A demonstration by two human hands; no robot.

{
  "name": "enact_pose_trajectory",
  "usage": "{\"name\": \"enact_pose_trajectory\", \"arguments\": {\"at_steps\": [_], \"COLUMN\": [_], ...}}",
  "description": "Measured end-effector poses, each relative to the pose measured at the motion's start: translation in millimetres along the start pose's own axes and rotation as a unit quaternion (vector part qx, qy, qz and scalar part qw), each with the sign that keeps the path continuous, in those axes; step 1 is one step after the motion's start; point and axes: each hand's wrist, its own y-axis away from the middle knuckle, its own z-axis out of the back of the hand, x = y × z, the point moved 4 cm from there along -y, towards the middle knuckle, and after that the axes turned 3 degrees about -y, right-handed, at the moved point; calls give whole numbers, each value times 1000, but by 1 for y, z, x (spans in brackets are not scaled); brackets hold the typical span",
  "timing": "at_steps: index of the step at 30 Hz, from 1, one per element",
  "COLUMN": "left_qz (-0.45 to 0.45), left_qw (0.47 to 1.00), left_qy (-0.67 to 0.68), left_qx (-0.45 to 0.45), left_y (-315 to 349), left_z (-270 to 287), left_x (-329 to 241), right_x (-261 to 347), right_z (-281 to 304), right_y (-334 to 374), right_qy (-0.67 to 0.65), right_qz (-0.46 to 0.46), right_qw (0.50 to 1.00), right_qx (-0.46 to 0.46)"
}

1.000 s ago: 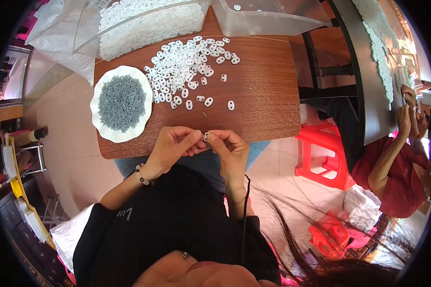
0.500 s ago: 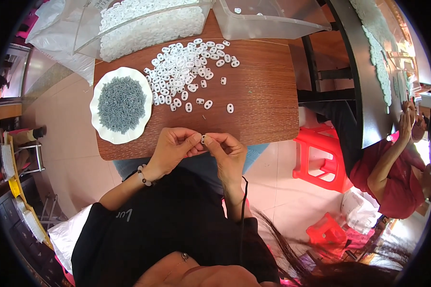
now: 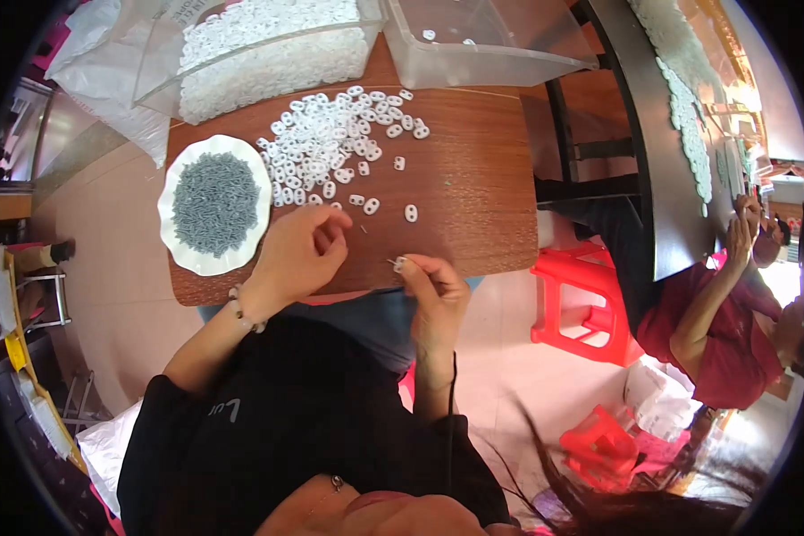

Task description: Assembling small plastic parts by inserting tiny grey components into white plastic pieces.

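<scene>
Between the thumb and fingertips of my right hand (image 3: pixel 436 290) is a small white two-hole plastic piece (image 3: pixel 400 264), and a thin pin juts from its left side. My left hand (image 3: pixel 297 252) is over the table near the lower edge of a pile of white two-hole plastic pieces (image 3: pixel 317 138). Its fingers are bent, with a gap between them and the thumb, and I see nothing held there. Left of that hand stands a white scalloped plate (image 3: pixel 171 246) heaped with small grey pins (image 3: pixel 214 204).
Behind the pile, a clear bin (image 3: pixel 281 76) is full of white pieces. A second clear bin (image 3: pixel 487 67) holds a few. Loose pieces lie on the brown table (image 3: pixel 482 196). At right are a red stool (image 3: pixel 581 304), a dark table (image 3: pixel 665 170) and a co-worker in a dark red top (image 3: pixel 715 335).
My hands have parted. The left has moved up and left toward the pile, while the right keeps the white piece slightly to the right. The whole view has shifted a little.
</scene>
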Motion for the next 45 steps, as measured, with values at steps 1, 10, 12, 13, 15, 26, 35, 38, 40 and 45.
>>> {"name": "enact_pose_trajectory", "arguments": {"at_steps": [1,10,12,13,15,26,35,38,40,45], "left_qz": [-66,-200,-192,-193,-188,81,95,87,84,103], "left_qw": [985,910,909,909,910,963,945,943,940,927], "left_qy": [-152,-352,-362,-361,-364,249,301,304,311,348], "left_qx": [-55,-91,-79,-78,-70,59,90,105,109,96], "left_y": [-6,-43,-48,-50,-52,-33,-11,-6,-3,3], "left_z": [7,-21,-24,-25,-27,-11,-12,-19,-22,-29], "left_x": [-12,-24,-22,-21,-17,-5,-10,-8,-7,-4], "right_x": [2,3,4,4,2,5,4,6,5,-1], "right_z": [5,25,25,25,25,16,2,-4,-6,-12], "right_y": [1,7,8,9,8,3,5,9,10,10], "right_qy": [-11,-31,-40,-40,-29,-59,-120,-148,-156,-245], "right_qz": [3,17,10,11,15,20,-19,-47,-61,-80], "right_qw": [1000,999,998,998,998,998,992,987,985,963], "right_qx": [-19,-40,-48,-49,-44,-31,20,43,49,76]}}
